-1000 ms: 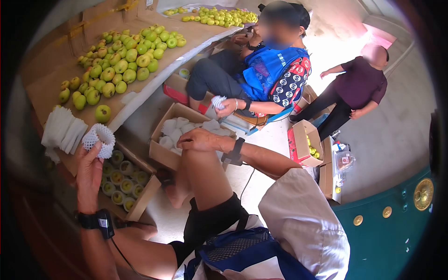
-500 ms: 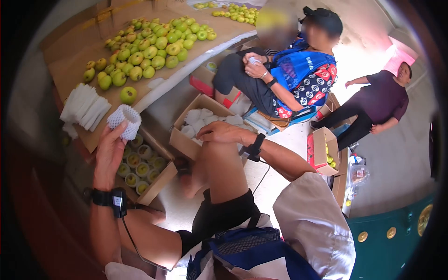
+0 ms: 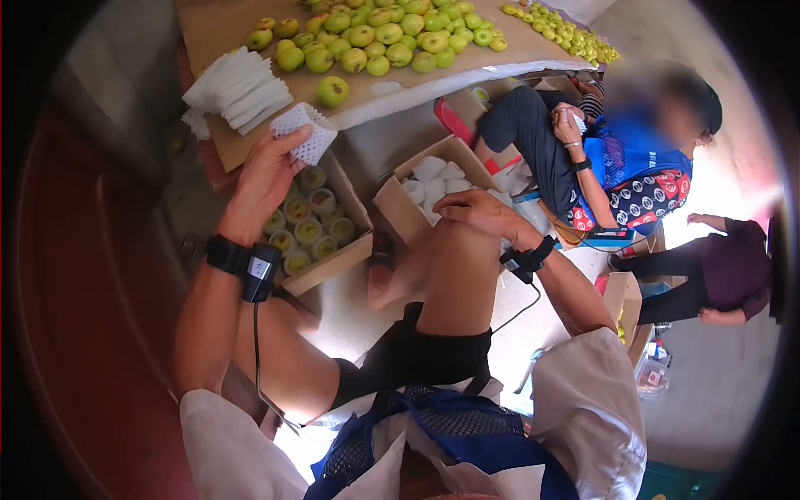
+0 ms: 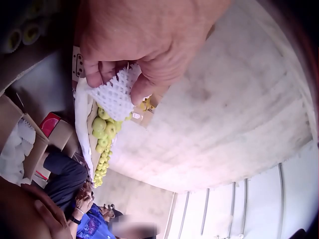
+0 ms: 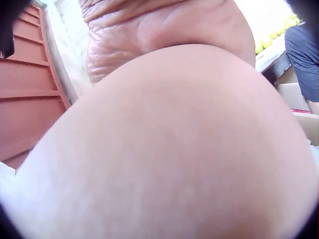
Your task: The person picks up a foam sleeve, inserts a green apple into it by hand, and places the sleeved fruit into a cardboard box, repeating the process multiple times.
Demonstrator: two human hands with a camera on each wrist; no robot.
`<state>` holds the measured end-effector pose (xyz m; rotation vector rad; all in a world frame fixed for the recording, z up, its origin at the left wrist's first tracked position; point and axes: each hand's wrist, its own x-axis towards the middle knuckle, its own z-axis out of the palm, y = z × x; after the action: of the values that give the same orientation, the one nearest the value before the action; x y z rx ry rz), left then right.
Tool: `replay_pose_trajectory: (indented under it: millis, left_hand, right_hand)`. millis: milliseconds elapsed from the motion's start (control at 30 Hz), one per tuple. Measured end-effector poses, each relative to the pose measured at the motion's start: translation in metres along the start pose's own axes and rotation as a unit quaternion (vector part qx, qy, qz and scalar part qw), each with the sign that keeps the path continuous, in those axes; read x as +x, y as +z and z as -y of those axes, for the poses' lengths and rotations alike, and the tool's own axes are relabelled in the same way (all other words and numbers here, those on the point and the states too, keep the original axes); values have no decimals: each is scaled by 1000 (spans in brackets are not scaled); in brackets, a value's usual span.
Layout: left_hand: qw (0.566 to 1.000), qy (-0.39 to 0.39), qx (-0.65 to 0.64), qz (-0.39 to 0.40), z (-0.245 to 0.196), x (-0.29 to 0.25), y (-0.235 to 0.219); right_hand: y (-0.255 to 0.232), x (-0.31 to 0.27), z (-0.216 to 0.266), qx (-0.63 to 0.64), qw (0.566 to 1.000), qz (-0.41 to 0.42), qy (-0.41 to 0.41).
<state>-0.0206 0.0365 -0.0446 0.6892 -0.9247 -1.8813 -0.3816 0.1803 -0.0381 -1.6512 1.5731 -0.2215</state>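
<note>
My left hand holds a white foam net sleeve raised above a cardboard box of wrapped apples; in the left wrist view the fingers pinch the same foam net sleeve. My right hand rests flat on my raised right knee, and the right wrist view shows only the palm pressed on the knee. A lone green apple lies on the cardboard-covered table beside a stack of foam sleeves.
Many green apples are spread over the table. A second open box holds white foam sleeves. A seated person works at the right, and another person is farther right. A red wall is on my left.
The head camera has turned, so the table and boxes shifted up and right in view. My left hand keeps hold of the foam sleeve; my right hand stays on the knee.
</note>
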Motion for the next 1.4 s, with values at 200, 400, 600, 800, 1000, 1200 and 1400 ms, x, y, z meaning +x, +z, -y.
replay_pose_trajectory:
  millis: [200,400,600,800,1000,1200,1400]
  left_hand:
    - [999,30,-34,-7,-3,-1,4]
    - [998,58,-16,-28,-6,2,5]
    - [997,65,-1,-28,-5,0,4]
    - [998,56,-5,-15,-3,1,-2]
    - [998,34,-1,-46,-3,1,-2]
    - [999,40,-3,-32,-4,5,-2]
    - [994,55,-85,-36,-8,2,3]
  right_hand:
    - [0,5,2,16,1000,11,-13]
    - [0,9,-5,37,999,11,-2]
    - [-3,3,6,-1,1000,18,4]
    - [0,2,7,7,1000,10,-3]
    - [3,4,2,1,1000,16,7]
    - [-17,16,9,2,997,70,-21]
    - [-115,115,24,-282,937,-59,-198]
